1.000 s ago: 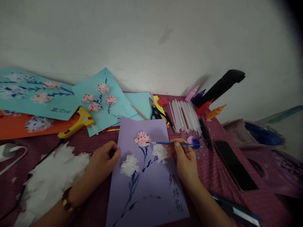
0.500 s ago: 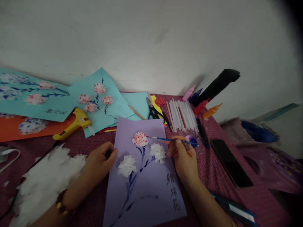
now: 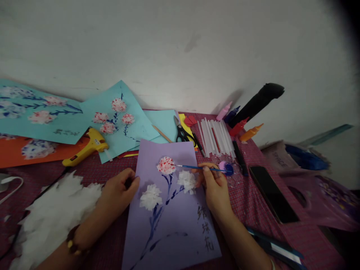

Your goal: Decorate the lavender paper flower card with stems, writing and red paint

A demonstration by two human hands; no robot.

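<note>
A sheet of purple paper (image 3: 157, 240) lies before me, with painted dark blue stems and three crumpled-tissue flowers. My right hand (image 3: 215, 187) pinches a blue paintbrush (image 3: 197, 167) over the paper's right side. Its tip is at the right edge of the top flower (image 3: 165, 165), which is dotted red. The right flower (image 3: 186, 182) and the left flower (image 3: 151, 197) are white. My left hand (image 3: 119, 195) is closed, fingers curled, with its thumb at the paper's left edge. Beneath my left forearm is a pile of white tissue (image 3: 53, 213).
Left stand finished flower pictures (image 3: 73, 129) and a yellow glue gun (image 3: 87, 148). Behind the paper lie scissors (image 3: 182, 133), a pencil (image 3: 161, 133) and white glue sticks (image 3: 216, 137). Paint bottles (image 3: 251, 132), a paint palette (image 3: 229, 168) and a phone (image 3: 274, 195) are right.
My right hand has shifted slightly left and down with the paintbrush, and the brush tip has moved a little lower on the red-dotted flower. My left hand has stayed put.
</note>
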